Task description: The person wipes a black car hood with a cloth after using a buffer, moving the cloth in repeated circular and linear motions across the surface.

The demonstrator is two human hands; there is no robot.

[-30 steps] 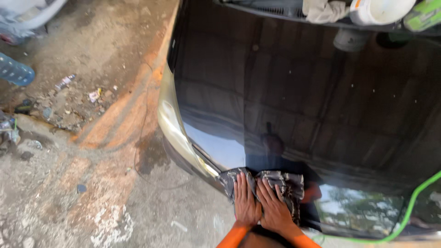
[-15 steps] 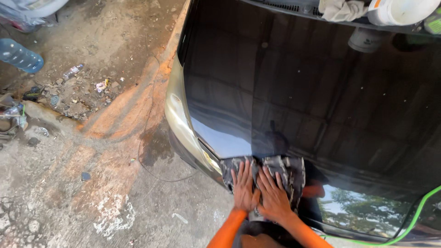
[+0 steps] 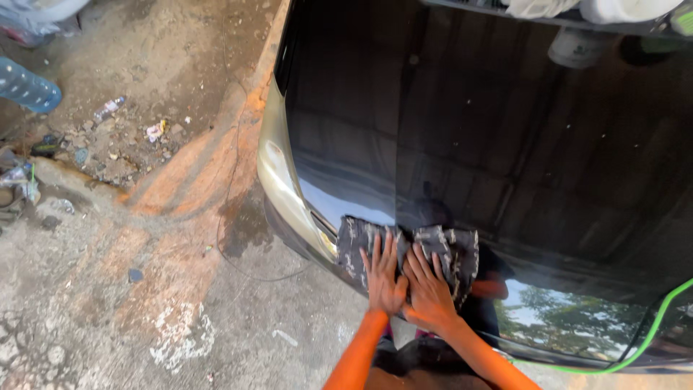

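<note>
Dark patterned cloth (image 3: 411,253), spread flat on the near front corner of a glossy black car hood (image 3: 505,144), long axis across the view, just beside the headlight (image 3: 278,170). Left hand (image 3: 384,278) and right hand (image 3: 427,289) side by side, thumbs touching, palms down on the cloth's near-middle part; no closed grip, fingers splayed and pressed flat, cloth reaching out past the fingertips ahead and further to the right. Green hose (image 3: 642,347) well apart at lower right, concrete ground (image 3: 108,289) to the left.
</note>
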